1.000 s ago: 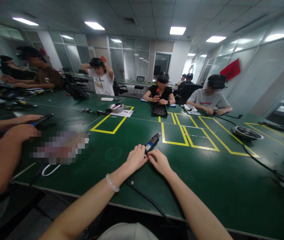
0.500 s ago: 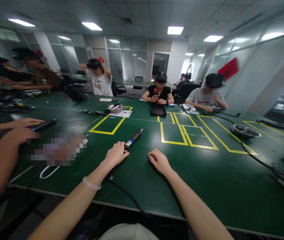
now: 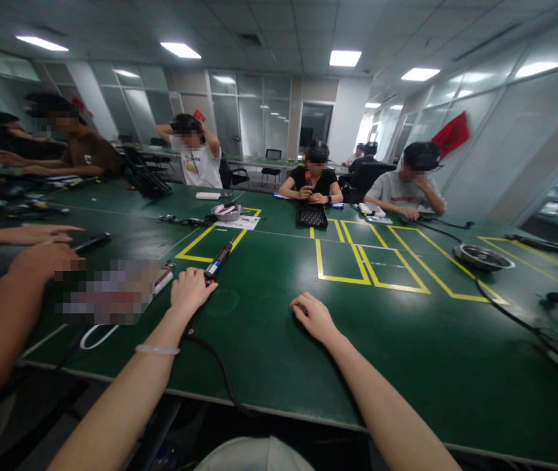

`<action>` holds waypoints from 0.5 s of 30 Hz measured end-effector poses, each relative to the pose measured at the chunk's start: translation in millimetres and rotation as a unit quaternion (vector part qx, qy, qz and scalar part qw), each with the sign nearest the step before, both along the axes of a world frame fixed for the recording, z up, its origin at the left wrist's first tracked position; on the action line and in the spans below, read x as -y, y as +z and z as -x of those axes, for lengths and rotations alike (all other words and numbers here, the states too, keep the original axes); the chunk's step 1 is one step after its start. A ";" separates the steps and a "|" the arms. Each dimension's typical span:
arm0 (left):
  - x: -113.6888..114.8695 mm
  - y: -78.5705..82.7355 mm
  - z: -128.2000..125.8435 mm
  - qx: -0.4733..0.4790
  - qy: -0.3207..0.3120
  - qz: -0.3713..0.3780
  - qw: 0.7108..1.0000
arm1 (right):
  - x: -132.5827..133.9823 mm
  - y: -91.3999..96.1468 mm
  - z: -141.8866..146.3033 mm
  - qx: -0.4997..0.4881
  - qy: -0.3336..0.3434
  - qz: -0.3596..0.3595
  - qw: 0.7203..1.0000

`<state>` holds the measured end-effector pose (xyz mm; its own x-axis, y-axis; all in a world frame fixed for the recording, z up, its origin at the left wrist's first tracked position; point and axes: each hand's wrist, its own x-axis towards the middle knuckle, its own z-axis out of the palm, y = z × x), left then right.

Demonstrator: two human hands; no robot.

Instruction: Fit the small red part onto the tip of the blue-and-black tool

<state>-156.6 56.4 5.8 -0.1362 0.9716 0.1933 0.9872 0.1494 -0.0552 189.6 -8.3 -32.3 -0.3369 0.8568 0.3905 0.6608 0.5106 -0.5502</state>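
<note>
My left hand [image 3: 191, 288] lies on the green table [image 3: 259, 366], fingers wrapped round the rear of an electric screwdriver [image 3: 218, 260]. The tool points away from me and to the right, its tip by the corner of a yellow tape outline. Its black cable [image 3: 214, 353] runs back toward the table's near edge. My right hand [image 3: 314, 315] rests on the table to the right, fingers loosely bent, with nothing visible in it. Part of its fingertips is turned down out of sight.
To my left, a co-worker's hands [image 3: 46, 252] are by a dark flat device [image 3: 93, 242] and a blurred phone-like item [image 3: 116, 291]. Yellow tape outlines [image 3: 345, 281] mark the table. A metal bowl [image 3: 227, 211] stands ahead, a round metal dish [image 3: 485, 257] with a cable right. Co-workers sit opposite.
My left hand has moved left with the electric screwdriver, its cable trailing along. My right hand has stayed in place. The co-worker's hand on the left has lifted off the dark device.
</note>
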 end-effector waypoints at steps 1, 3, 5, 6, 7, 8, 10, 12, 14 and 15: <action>1.1 -0.1 -1.1 -0.012 -0.004 -0.013 1.000 | -0.2 0.0 0.0 0.000 0.000 0.000 1.000; 3.7 -0.5 -4.3 -0.024 -0.016 -0.034 0.999 | -0.5 -0.2 0.1 0.000 0.000 0.000 1.000; 6.0 -0.8 -7.1 -0.028 -0.025 -0.042 0.998 | -0.8 -0.3 0.2 0.000 0.002 0.002 1.000; 6.9 -0.8 -8.0 -0.028 -0.026 -0.043 0.998 | -0.9 -0.3 0.3 0.000 0.002 0.003 1.000; 7.6 -0.8 -8.3 -0.027 -0.025 -0.043 0.998 | -0.9 -0.2 0.4 0.002 0.001 0.004 1.000; 8.0 -0.8 -8.2 -0.026 -0.025 -0.044 0.998 | -0.8 0.0 0.4 0.003 0.001 0.005 1.000; 8.3 -0.6 -6.6 -0.022 -0.028 -0.046 0.998 | -0.6 0.5 0.5 0.003 0.001 0.006 1.000; 8.3 -0.1 -4.4 -0.016 -0.028 -0.049 0.998 | -0.3 0.9 0.3 0.000 0.003 0.006 1.000; 8.4 0.8 -2.9 -0.012 -0.022 -0.051 0.998 | -0.1 1.0 0.2 -0.003 0.003 0.005 1.000; 8.6 1.5 -2.6 -0.012 -0.018 -0.053 0.998 | -0.2 0.8 0.2 -0.003 0.003 0.005 1.000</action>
<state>-154.0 47.7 7.3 -0.0953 0.9497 0.2983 0.9906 0.1200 -0.0655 189.4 -8.1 -31.6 -0.3401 0.8583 0.3843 0.6534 0.5096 -0.5598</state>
